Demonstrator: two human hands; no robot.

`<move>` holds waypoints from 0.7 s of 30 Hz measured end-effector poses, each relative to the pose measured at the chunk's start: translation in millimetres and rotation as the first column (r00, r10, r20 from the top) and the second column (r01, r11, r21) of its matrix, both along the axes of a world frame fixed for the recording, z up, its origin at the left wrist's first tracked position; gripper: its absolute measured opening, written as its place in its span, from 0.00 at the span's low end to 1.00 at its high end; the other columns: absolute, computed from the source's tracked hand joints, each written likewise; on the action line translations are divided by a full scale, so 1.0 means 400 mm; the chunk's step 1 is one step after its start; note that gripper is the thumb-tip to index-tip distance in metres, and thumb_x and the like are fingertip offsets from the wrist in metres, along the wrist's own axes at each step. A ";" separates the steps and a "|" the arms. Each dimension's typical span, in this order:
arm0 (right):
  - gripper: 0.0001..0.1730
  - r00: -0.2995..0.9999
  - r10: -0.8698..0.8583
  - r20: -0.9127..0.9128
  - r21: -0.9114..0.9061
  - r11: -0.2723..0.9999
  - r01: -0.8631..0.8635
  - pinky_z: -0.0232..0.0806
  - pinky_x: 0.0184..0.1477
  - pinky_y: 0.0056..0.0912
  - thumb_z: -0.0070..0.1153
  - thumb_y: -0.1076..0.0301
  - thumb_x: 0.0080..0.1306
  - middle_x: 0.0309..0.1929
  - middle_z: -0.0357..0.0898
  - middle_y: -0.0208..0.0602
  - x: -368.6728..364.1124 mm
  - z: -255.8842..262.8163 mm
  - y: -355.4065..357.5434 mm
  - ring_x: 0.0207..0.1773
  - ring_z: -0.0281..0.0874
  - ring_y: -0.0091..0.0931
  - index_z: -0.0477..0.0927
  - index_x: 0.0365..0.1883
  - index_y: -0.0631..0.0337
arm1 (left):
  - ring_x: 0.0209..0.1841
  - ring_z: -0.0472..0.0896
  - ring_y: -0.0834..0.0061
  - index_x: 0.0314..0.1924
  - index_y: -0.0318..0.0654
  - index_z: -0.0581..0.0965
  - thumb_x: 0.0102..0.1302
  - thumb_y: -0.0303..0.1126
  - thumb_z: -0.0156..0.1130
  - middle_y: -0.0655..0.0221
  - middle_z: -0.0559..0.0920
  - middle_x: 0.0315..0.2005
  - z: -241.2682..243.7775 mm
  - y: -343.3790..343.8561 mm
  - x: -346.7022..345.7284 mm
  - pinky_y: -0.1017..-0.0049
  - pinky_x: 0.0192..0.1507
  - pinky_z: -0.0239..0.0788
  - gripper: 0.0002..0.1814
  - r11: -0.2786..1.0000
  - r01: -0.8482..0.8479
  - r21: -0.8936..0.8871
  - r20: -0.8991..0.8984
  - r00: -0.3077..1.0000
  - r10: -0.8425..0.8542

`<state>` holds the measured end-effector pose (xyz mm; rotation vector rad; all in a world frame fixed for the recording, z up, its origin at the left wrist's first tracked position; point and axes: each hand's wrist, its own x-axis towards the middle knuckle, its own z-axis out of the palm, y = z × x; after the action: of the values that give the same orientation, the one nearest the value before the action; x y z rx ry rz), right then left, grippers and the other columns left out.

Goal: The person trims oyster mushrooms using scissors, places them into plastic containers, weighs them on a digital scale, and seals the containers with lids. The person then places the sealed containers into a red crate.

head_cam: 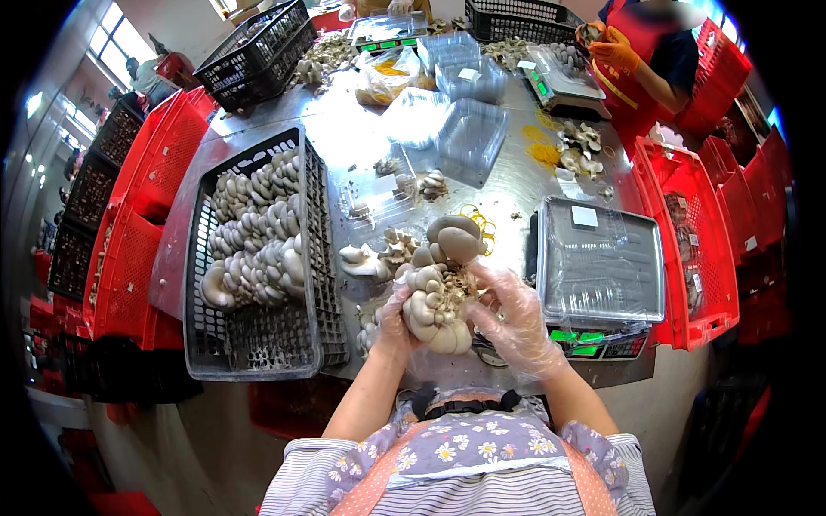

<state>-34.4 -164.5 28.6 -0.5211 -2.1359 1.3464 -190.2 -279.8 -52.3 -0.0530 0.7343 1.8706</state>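
Note:
A cluster of grey oyster mushrooms [439, 322] is held up in front of my apron, its rough brown base turned to the right. My left hand [395, 326], in a clear plastic glove, grips the caps from the left side. On the other side my gloved right hand [519, 326] has its thumb and fingers on the base; the fingertips are partly hidden. Just beyond the hands, loose oyster mushrooms [364, 261] lie on the metal table [352, 145]. To the left, a black plastic crate [316, 258] holds rows of mushroom clusters.
A digital scale [600, 342] with a clear plastic tray [600, 271] stands at right, beside a red crate [716, 277] of packed mushrooms. Clear plastic containers [471, 135] and yellow rubber bands [542, 153] lie farther back. A co-worker's orange-gloved hands [616, 50] hold mushrooms near another scale [568, 97].

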 end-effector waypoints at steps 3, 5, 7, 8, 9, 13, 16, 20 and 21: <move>0.34 0.994 0.106 0.031 0.359 0.927 -0.110 0.74 0.43 0.38 0.69 0.74 0.57 0.47 0.78 0.42 -0.019 0.032 0.019 0.41 0.82 0.37 0.75 0.64 0.54 | 0.50 0.83 0.65 0.67 0.33 0.68 0.71 0.50 0.49 0.58 0.79 0.55 -0.008 -0.005 -0.003 0.68 0.46 0.82 0.33 1.000 -0.001 -0.013 -0.009 1.000 0.001; 0.34 0.975 0.115 0.189 0.349 0.920 -0.176 0.74 0.47 0.41 0.69 0.75 0.56 0.48 0.77 0.45 -0.015 0.058 0.018 0.44 0.80 0.43 0.76 0.63 0.51 | 0.49 0.83 0.61 0.68 0.34 0.67 0.68 0.50 0.54 0.56 0.79 0.55 -0.060 -0.026 -0.033 0.63 0.47 0.82 0.35 0.985 0.105 0.140 -0.007 0.994 -0.105; 0.32 0.969 0.135 0.207 0.329 0.923 -0.199 0.74 0.48 0.41 0.69 0.76 0.56 0.49 0.77 0.45 -0.013 0.062 0.022 0.46 0.80 0.42 0.76 0.60 0.52 | 0.48 0.83 0.60 0.68 0.34 0.66 0.67 0.50 0.56 0.55 0.79 0.55 -0.067 -0.032 -0.046 0.61 0.45 0.82 0.36 0.960 0.183 0.211 -0.022 0.983 -0.183; 0.30 0.979 0.154 0.136 0.310 0.931 -0.190 0.74 0.49 0.41 0.68 0.76 0.56 0.49 0.76 0.45 -0.016 0.056 0.026 0.46 0.80 0.42 0.77 0.59 0.53 | 0.51 0.82 0.62 0.70 0.34 0.63 0.64 0.42 0.62 0.57 0.78 0.55 -0.065 -0.034 -0.060 0.63 0.54 0.79 0.38 0.916 0.242 0.319 -0.013 0.968 -0.251; 0.28 0.982 0.177 0.063 0.289 0.939 -0.188 0.74 0.49 0.42 0.68 0.76 0.57 0.50 0.76 0.45 -0.023 0.040 0.028 0.47 0.80 0.42 0.77 0.57 0.54 | 0.53 0.81 0.62 0.71 0.35 0.61 0.63 0.42 0.64 0.57 0.77 0.57 -0.056 -0.032 -0.061 0.63 0.56 0.79 0.40 0.932 0.229 0.282 -0.053 0.973 -0.223; 0.24 0.969 0.243 -0.045 0.202 0.952 -0.229 0.74 0.52 0.42 0.67 0.78 0.58 0.51 0.75 0.45 -0.032 0.006 0.041 0.52 0.78 0.44 0.77 0.53 0.57 | 0.60 0.77 0.63 0.75 0.39 0.54 0.55 0.39 0.73 0.59 0.72 0.64 0.035 -0.014 -0.048 0.64 0.62 0.74 0.52 0.969 0.176 0.175 -0.203 0.969 -0.140; 0.23 0.993 0.119 0.023 0.190 0.974 -0.121 0.75 0.50 0.45 0.65 0.73 0.60 0.48 0.77 0.45 -0.018 -0.005 0.024 0.50 0.80 0.45 0.76 0.54 0.54 | 0.62 0.76 0.64 0.75 0.39 0.55 0.56 0.39 0.72 0.60 0.72 0.65 0.041 0.003 -0.044 0.63 0.64 0.72 0.51 0.977 0.160 0.141 -0.227 0.966 -0.125; 0.17 0.993 0.024 0.116 0.330 0.942 -0.061 0.74 0.48 0.46 0.63 0.69 0.64 0.45 0.76 0.46 0.011 -0.036 0.025 0.47 0.79 0.46 0.77 0.51 0.53 | 0.59 0.79 0.60 0.68 0.35 0.67 0.62 0.42 0.65 0.57 0.78 0.59 -0.013 0.021 -0.036 0.57 0.61 0.74 0.36 0.984 0.166 0.063 -0.339 0.931 -0.135; 0.15 0.997 0.036 0.065 0.343 0.938 -0.056 0.73 0.48 0.47 0.62 0.67 0.65 0.44 0.76 0.47 0.002 -0.059 0.027 0.47 0.79 0.46 0.77 0.50 0.52 | 0.61 0.78 0.57 0.69 0.35 0.65 0.63 0.42 0.63 0.56 0.76 0.61 -0.016 0.016 -0.039 0.56 0.61 0.74 0.37 0.974 0.201 0.104 -0.356 0.922 -0.153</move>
<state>-33.4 -153.6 4.9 -0.3725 -2.3771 0.9562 -205.9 -273.5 -58.6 0.4306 0.8150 1.7689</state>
